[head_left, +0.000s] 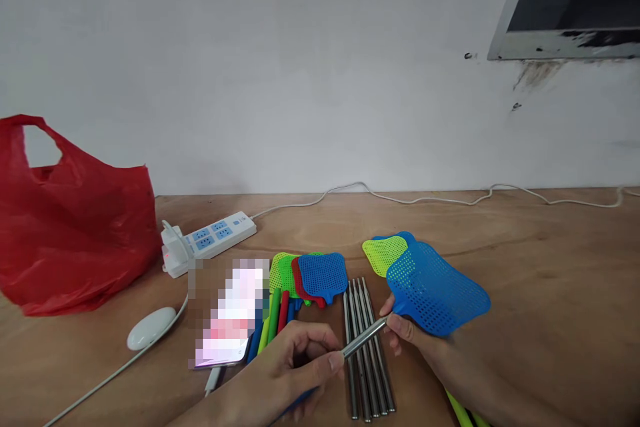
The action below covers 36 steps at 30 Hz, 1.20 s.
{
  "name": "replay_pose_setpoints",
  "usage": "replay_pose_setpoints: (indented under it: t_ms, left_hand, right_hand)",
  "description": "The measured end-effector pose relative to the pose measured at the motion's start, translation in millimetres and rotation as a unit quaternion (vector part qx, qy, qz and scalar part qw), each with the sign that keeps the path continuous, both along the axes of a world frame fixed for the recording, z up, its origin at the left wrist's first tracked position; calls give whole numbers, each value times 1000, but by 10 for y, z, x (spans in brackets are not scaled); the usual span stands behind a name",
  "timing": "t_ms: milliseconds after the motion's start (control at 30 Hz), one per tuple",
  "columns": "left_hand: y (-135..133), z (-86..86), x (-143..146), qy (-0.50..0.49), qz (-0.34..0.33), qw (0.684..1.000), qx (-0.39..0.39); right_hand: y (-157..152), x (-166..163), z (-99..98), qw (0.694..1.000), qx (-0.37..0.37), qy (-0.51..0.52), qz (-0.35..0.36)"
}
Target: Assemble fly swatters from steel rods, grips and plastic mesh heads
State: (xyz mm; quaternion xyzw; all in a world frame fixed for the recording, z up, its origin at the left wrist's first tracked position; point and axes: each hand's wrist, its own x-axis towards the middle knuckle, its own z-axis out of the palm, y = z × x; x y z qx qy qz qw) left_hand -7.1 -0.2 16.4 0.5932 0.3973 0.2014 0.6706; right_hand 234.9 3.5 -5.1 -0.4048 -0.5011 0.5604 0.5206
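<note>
My right hand pinches the neck of a blue mesh fly-swatter head, held just above the wooden table. My left hand grips a thin metal rod whose tip meets the neck of that head. Several more metal rods lie side by side on the table below the two hands. A yellow-green swatter head lies behind the blue one. Further left lies a pile of blue, red and green swatter heads with coloured handles.
A phone with a blurred screen lies left of the pile. A white power strip, its cable, a white oval adapter and a red plastic bag occupy the left side. A white wall stands behind the table.
</note>
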Motion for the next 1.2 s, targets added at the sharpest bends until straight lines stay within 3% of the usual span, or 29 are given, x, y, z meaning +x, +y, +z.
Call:
replay_pose_setpoints:
  t_ms: [133,467,867,967,1200]
  left_hand:
    - [7,6,11,0,16,999,-35]
    - [60,38,-2,4,14,999,-37]
    - [41,23,-29,-1,9,998,-69]
    - [32,-17,-43,10,25,999,-41]
    - [10,-95,-12,54,105,986,114]
  right_hand:
    - [34,28,-43,998,18,14,-52]
    - [117,-56,125,974,-14,145,-175]
    - [166,-10,115,957,-45,199,-207]
    - [192,24,148,952,-52,213,-213]
    - [186,16,176,957,-35,208,-198]
